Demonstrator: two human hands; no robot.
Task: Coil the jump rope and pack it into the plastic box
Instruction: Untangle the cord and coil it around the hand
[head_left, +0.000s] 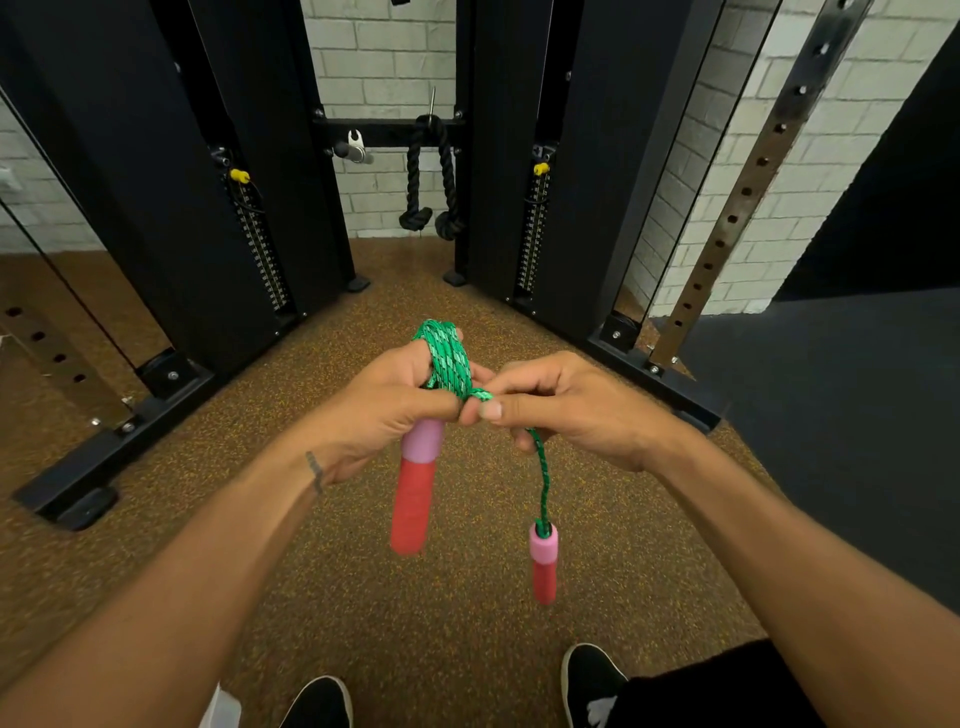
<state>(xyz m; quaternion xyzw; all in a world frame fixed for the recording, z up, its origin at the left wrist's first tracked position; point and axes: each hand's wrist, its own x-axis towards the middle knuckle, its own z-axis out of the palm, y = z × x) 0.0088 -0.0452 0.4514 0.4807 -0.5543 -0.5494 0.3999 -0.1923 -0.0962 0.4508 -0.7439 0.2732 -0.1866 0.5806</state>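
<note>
Head view: the left hand (387, 402) is clamped on a red-and-pink foam handle (415, 488) and the coiled green braided jump rope (448, 358). Beside it, the right hand (566, 410) pinches the last short tail, whose second handle (543, 561) dangles below. Coiling looks nearly done; no plastic box shows. Beyond the hands, black gym-rack posts (582, 182) flank open speckled floor (452, 291).

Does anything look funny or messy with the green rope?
Nothing looks broken or spilled. The green rope is coiled around the left hand, which holds one red-and-pink handle. The only loose bit is the second handle, dangling on a short tail below the right hand.
</note>
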